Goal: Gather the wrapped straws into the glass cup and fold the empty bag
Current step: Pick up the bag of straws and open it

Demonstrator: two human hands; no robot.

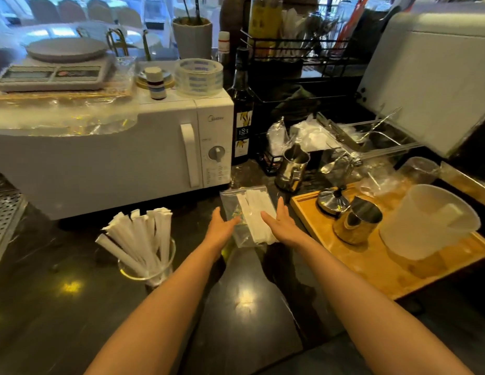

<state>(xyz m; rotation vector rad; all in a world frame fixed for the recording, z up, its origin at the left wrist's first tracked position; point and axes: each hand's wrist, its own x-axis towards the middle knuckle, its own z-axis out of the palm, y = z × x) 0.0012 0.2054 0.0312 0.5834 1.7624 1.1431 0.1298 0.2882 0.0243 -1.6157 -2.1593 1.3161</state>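
Note:
A clear plastic bag point(233, 203) lies flat on the dark counter in front of the microwave, with several white wrapped straws point(256, 209) inside it. My left hand point(222, 226) rests at the bag's near left edge, fingers spread and holding nothing. My right hand point(280, 221) lies over the bag's right side on the straws, fingers also apart. To the left, a glass cup point(146, 269) stands upright with several wrapped straws point(139, 236) fanned out of it.
A white microwave point(114, 152) stands behind and to the left. A wooden tray point(384, 269) on the right carries two steel jugs and a translucent plastic pitcher point(425, 223). Another steel jug point(292, 169) and a dark syrup bottle point(242, 125) stand behind the bag.

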